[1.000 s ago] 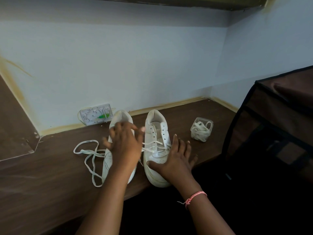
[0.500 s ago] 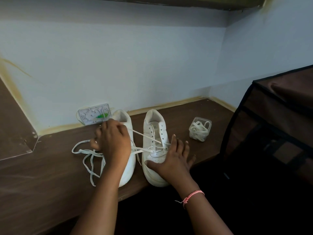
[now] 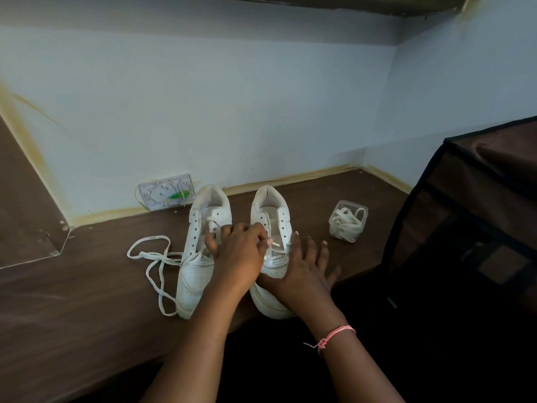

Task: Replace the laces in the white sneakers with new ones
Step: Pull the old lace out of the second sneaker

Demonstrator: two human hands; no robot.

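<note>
Two white sneakers stand side by side on the brown wooden shelf (image 3: 87,309), toes toward me. The left sneaker (image 3: 200,257) has empty eyelets, and a loose white lace (image 3: 154,260) lies beside it on the left. The right sneaker (image 3: 271,225) still carries lace in its lower eyelets. My left hand (image 3: 236,254) hovers between the two shoes and pinches that lace near its tip. My right hand (image 3: 302,274) lies flat with straight fingers on the right sneaker's toe and side, holding it down.
A small clear plastic tub (image 3: 348,225) of coiled white laces stands to the right of the shoes. A white plastic packet (image 3: 165,191) leans on the back wall. A dark brown fabric cabinet (image 3: 476,228) fills the right side. The shelf's front edge runs under the toes.
My left hand, which had pulled the lace out leftward half a second ago, has come back right to the right sneaker's eyelets. My right hand stays on the shoe.
</note>
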